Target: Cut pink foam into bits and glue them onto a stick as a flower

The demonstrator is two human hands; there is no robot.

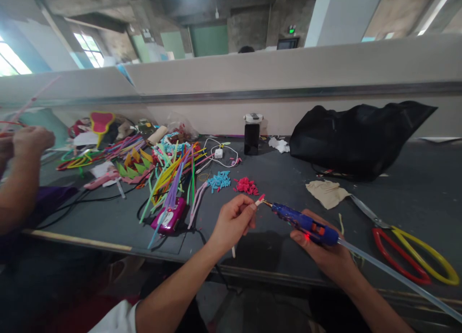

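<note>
Blue hard plastic is forming the body of the glue gun (pixel 306 224), which the right hand (pixel 321 249) is gripping firmly; it is probably feeling light, with a smooth, translucent glue stick (pixel 397 277) trailing behind that grip. Ahead of it, the left hand (pixel 236 217) is pinching a slim pale stem (pixel 258 202), likely bendable and best held below its end. Between the grips, the metal nozzle (pixel 267 203) is tapering toward the stem's pink tip (pixel 262 197), presumably hot. Short, soft-looking pink clippings (pixel 246 186) are lying beyond the left grip.
</note>
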